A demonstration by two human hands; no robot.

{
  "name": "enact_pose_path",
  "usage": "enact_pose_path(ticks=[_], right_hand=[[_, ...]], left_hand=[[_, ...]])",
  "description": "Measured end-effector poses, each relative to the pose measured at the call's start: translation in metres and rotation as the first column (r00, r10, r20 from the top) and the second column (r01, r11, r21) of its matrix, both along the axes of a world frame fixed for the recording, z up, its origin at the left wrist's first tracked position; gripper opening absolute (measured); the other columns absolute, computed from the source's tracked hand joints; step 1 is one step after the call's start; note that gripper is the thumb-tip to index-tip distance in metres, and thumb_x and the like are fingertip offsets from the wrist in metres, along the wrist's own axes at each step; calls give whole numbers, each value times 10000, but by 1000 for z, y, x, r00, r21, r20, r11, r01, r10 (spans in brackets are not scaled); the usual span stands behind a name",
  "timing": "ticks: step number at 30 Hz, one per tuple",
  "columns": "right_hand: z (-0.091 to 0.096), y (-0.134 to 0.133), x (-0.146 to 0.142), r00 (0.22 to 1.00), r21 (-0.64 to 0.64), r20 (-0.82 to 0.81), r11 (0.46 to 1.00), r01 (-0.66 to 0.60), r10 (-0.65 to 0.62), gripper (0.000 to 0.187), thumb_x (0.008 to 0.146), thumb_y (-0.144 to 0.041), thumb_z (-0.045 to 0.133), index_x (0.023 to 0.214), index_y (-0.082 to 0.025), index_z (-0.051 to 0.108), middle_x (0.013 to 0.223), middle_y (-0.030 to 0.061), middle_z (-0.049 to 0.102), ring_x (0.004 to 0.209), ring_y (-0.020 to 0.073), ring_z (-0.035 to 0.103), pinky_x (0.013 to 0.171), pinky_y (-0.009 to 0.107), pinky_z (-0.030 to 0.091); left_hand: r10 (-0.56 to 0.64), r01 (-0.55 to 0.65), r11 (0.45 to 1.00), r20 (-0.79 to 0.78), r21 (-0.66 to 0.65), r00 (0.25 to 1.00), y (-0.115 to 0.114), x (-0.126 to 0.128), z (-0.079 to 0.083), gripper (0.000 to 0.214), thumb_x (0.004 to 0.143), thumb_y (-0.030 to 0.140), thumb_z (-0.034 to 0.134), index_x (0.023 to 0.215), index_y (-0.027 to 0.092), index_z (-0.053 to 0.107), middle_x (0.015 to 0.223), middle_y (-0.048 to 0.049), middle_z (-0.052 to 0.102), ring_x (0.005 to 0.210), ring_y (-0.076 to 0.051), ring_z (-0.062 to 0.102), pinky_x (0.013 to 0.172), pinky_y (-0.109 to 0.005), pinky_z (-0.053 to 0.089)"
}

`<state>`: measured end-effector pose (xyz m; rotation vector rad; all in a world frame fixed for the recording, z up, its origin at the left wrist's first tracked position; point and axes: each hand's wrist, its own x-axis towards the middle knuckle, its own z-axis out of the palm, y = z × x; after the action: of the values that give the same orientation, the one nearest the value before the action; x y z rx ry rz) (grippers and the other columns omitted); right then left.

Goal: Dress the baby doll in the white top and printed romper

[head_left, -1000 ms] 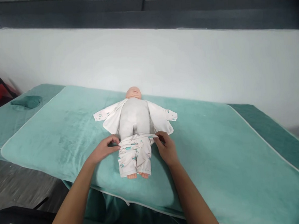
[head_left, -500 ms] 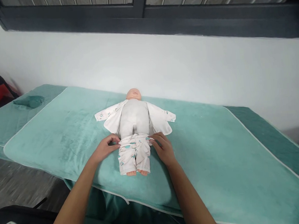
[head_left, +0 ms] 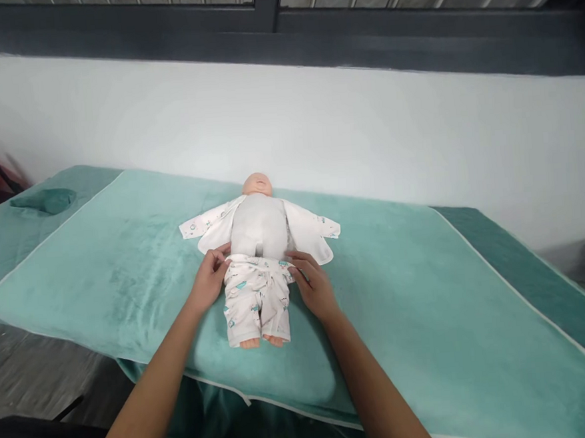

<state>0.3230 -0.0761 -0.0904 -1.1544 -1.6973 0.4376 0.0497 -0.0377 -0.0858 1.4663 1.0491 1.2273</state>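
Note:
A baby doll [head_left: 257, 221] with a grey-white cloth body lies on its back, head toward the wall and feet toward me. Its patterned white jacket [head_left: 308, 228] is spread open, with the sleeves out to both sides. White printed baby pants [head_left: 255, 295] cover the legs up to the upper thighs, and the toes show below the cuffs. My left hand [head_left: 211, 275] pinches the waistband at its left edge. At the right edge, my right hand [head_left: 314, 281] grips the waistband between thumb and fingers.
A green padded cover [head_left: 429, 316] with pale piping lies over the bed, which has a face hole [head_left: 45, 201] at far left. Behind runs a white wall [head_left: 367, 134] below a dark window frame [head_left: 159, 38]. A dark chair [head_left: 32, 437] stands at lower left.
Both hands have drawn the pants' waistband a little higher up the doll's thighs, toward its torso. The view has shifted slightly.

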Motion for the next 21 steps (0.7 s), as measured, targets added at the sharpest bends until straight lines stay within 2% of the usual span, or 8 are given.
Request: enact_pose_path(ticks=[2,4,6,9,11,13,17,21], right_hand=[[4,7,1,999,-58,-25,998,24,-25,251,1015,-411,499,1036,-249,690,1099,76,720,1016,234,659,914,392,520],[9,20,3,994,-131,-43,987,89,-96,284,999,-461,507,1004,-245,690,898,40,715,840,213,640,793,350,513],[14,40,4,987,-206,-85,971,120,-140,297,965,-501,543,944,-243,689,797,12,674,760,191,590,727,316,483],[17,73,4,953,-331,-293,943,-27,-75,316,893,-549,606,881,-239,668,761,-7,636,738,177,561,693,290,470],[15,89,0,892,-376,-447,919,-121,-65,337,847,-575,635,860,-238,648,726,-21,604,689,168,541,648,281,460],[10,95,-3,856,-394,-501,914,-93,-129,349,825,-582,649,858,-235,641,714,-26,582,660,161,516,613,274,440],[1,89,-2,868,-416,-443,909,24,-226,365,830,-589,654,830,-226,625,707,-27,551,645,146,468,581,264,405],[2,81,10,917,-465,-375,883,-62,-133,382,854,-596,636,778,-226,574,660,-45,498,606,129,430,545,251,371]], left_hand=[[74,-74,997,-21,20,997,10,9,0,202,953,383,569,897,237,440,1321,-95,636,1186,-222,596,967,-367,435],[193,-188,981,-119,53,974,23,15,4,173,953,361,562,913,245,441,1077,-49,673,986,-201,618,882,-342,439],[300,-292,954,-209,69,931,40,19,9,159,946,351,566,914,250,447,824,13,595,786,-185,566,785,-321,414],[365,-366,930,-230,39,902,66,28,11,151,945,336,561,915,255,438,687,54,478,676,-176,493,722,-307,371],[349,-355,935,-211,8,913,77,34,8,146,945,337,559,907,252,446,697,49,497,688,-180,497,718,-303,358],[293,-300,954,-200,-6,935,81,37,2,151,950,370,560,902,248,484,750,29,555,735,-188,520,732,-303,355],[175,-176,984,-225,18,959,78,34,-5,230,977,445,518,876,242,552,825,7,603,828,-201,538,777,-305,363],[139,-150,988,-222,-33,965,77,26,-3,314,960,513,546,831,228,574,788,12,590,815,-189,522,747,-292,372]])
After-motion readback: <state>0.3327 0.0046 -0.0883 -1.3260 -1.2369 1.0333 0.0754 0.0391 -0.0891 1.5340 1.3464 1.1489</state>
